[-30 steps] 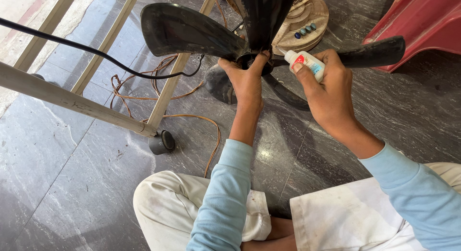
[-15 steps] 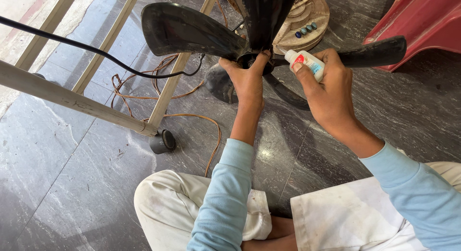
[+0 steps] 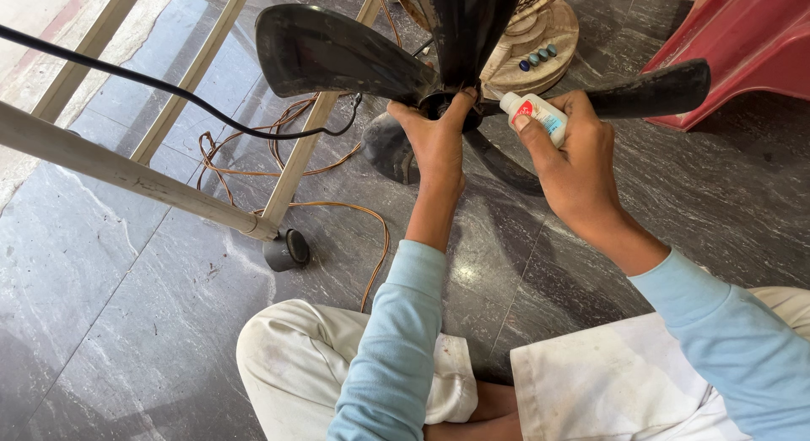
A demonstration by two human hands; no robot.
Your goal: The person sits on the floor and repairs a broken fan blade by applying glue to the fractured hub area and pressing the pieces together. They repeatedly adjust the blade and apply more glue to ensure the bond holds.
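- Small white squeeze bottle point(image 3: 537, 113): held in the right hand point(image 3: 578, 167), nozzle pointing toward 10 o'clock at the hub point(image 3: 440, 103) of the black fan blade assembly point(image 3: 337, 53); its contents cannot be seen.
- Right hand: fingers curled tightly around the bottle, thumb pressed along its side.
- Left hand point(image 3: 436, 141): fingers partly closed on the hub from 6 o'clock, fingertips touching its rim.
- Fan base point(image 3: 540, 44): round, beige, with blue buttons, at 1 o'clock of the hub.
- Metal frame leg point(image 3: 126, 175) with a castor point(image 3: 287, 249): at 8 o'clock of the hands; an orange wire point(image 3: 337, 206) trails on the grey floor point(image 3: 126, 323).
- Red plastic chair point(image 3: 747, 44): at 2 o'clock.
- Compared with the earlier frames: both hands, bottle and blades hold the same positions.
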